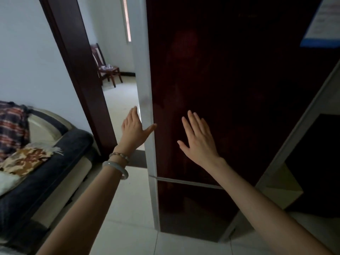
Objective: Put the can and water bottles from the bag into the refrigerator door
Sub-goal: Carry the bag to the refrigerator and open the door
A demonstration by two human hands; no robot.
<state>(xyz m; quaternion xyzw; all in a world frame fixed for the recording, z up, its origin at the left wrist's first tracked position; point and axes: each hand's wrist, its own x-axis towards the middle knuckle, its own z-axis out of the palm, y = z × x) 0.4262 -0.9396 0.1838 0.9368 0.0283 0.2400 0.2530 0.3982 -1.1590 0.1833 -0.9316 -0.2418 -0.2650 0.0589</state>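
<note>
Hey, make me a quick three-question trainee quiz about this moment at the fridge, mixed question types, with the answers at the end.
1. True or false: the right hand is holding a water bottle.
2. Where is the left hand? A) on the sofa B) at the pale side edge of the upper refrigerator door C) on the wooden chair
3. Fill in: the wrist with two bracelets belongs to the ___ hand.

Key
1. False: it is open, fingers spread, against the dark door front.
2. B
3. left
</note>
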